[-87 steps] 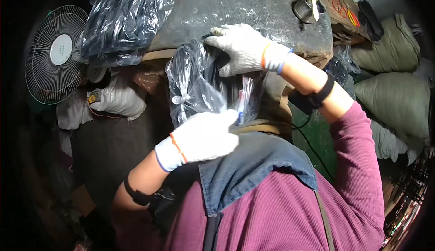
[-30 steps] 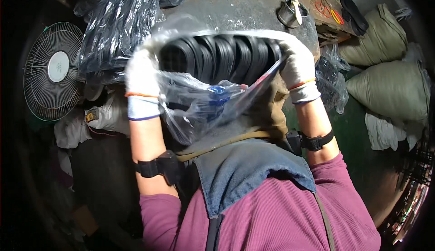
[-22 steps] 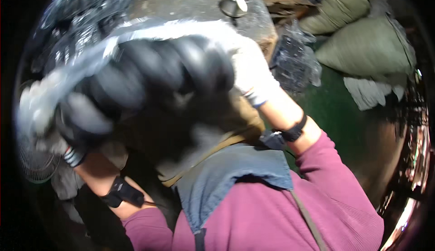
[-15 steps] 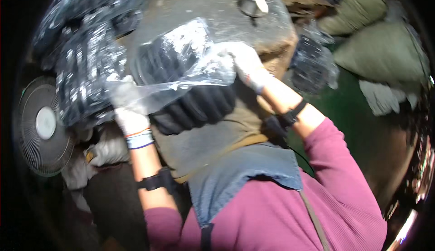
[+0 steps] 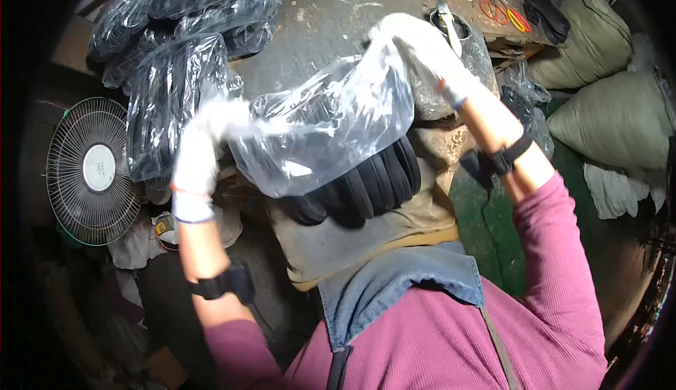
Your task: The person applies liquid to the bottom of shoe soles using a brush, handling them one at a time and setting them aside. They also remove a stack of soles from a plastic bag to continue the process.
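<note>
My left hand [image 5: 215, 126], in a white glove, pinches one side of a clear plastic bag [image 5: 317, 151]; motion blurs its fingers. Higher and to the right, my gloved right hand [image 5: 412, 38] grips the opposite side, pulling the film up into a peak. Between the hands the bag spreads over a row of black, rounded, sole-like pieces [image 5: 366, 186] standing on edge. Their near ends stick out below the film, above the brown cloth [image 5: 401, 224] over my lap. The bag hides their far ends.
Bagged black bundles [image 5: 176, 101] are piled at the left, with a fan [image 5: 98, 168] beside them. A metal pot [image 5: 458, 27] with a brush stands on the worn work surface [image 5: 317, 17]. Scissors [image 5: 517, 20] lie at the far right, near full green sacks [image 5: 612, 112].
My right hand has risen and moved right, lifting the bag's film with it. My left hand has moved slightly up. The bag now covers more of the black pieces' upper side.
</note>
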`<state>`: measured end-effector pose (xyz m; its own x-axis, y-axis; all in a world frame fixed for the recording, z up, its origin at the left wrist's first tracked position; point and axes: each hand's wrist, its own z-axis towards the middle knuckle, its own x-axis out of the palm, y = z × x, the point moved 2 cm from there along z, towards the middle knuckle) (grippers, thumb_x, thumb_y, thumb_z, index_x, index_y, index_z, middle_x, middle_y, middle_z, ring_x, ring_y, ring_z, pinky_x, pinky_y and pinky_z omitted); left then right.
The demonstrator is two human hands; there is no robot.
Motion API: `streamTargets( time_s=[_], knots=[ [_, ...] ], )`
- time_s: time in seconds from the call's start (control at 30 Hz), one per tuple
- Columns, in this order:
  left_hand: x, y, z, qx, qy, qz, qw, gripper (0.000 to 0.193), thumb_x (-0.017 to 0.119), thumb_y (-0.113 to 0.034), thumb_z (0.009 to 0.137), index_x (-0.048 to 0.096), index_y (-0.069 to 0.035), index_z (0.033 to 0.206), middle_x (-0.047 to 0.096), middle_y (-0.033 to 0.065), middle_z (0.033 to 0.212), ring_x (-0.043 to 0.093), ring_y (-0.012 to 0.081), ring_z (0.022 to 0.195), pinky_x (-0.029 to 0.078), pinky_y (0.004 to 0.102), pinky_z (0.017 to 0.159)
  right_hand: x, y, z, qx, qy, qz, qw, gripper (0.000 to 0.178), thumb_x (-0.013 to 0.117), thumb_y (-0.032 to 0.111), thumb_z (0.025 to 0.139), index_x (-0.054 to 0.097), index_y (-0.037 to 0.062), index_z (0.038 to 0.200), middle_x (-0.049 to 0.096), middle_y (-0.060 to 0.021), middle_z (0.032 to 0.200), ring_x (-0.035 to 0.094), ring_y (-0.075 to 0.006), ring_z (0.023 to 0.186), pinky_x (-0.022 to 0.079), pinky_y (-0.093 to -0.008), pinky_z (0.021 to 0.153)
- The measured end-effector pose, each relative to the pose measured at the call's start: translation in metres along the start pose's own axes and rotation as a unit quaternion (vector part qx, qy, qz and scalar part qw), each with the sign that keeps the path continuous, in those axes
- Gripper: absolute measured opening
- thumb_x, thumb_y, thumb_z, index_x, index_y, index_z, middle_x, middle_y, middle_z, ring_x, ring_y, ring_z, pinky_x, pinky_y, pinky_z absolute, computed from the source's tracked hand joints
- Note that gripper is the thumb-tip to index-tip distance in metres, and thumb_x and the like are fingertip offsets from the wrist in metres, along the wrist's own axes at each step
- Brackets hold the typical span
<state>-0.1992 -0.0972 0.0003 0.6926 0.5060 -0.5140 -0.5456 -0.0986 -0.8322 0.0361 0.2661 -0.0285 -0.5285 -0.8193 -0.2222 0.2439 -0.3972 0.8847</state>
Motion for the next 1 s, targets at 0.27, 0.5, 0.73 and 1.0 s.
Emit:
streamTargets(
  time_s=[0.27,0.5,0.73,1.0],
  knots=[
    [-0.012,-0.177,0.139,0.2,-0.213,-0.128,0.948,0.032,0.053,-0.012,0.105,0.067,0.003,0.13,0.069,0.0169,0.129,0.066,0.0266,0.12,0.051,0.0375,0.106,0.017,0.15,0.104,-0.222,-0.029,-0.322,0.92,0.038,0.062,0.025,0.098,0.067,-0.0011,0.125,0.072,-0.0158,0.12,0.067,-0.0289,0.113,0.05,-0.0401,0.104],
    [0.054,-0.154,0.03,0.282,-0.353,-0.224,0.863,0.034,0.05,-0.011,0.107,0.062,0.007,0.134,0.066,0.0204,0.132,0.064,0.0287,0.121,0.052,0.0395,0.105,-0.116,0.179,0.001,-0.189,0.008,-0.53,0.827,0.044,0.065,0.03,0.096,0.066,-0.0003,0.127,0.071,-0.0168,0.124,0.065,-0.0314,0.117,0.046,-0.0411,0.109],
    [0.09,0.048,-0.138,-0.052,-0.31,0.279,0.908,0.023,0.058,-0.002,0.095,0.071,-0.001,0.114,0.068,0.0149,0.116,0.062,0.0292,0.113,0.047,0.0411,0.107,-0.354,0.147,-0.172,-0.092,-0.031,-0.786,0.611,0.05,0.067,0.035,0.094,0.065,0.0004,0.13,0.071,-0.0178,0.127,0.063,-0.034,0.121,0.041,-0.0422,0.114],
    [0.11,0.129,-0.11,-0.099,-0.236,0.494,0.831,0.026,0.056,-0.016,0.098,0.065,0.002,0.116,0.068,0.023,0.115,0.063,0.0429,0.109,0.05,0.0506,0.094,-0.319,0.143,-0.152,0.08,0.01,-0.755,0.65,0.024,0.06,0.022,0.094,0.071,0.0121,0.113,0.072,-0.0106,0.116,0.068,-0.0298,0.106,0.054,-0.0392,0.093]
  ],
)
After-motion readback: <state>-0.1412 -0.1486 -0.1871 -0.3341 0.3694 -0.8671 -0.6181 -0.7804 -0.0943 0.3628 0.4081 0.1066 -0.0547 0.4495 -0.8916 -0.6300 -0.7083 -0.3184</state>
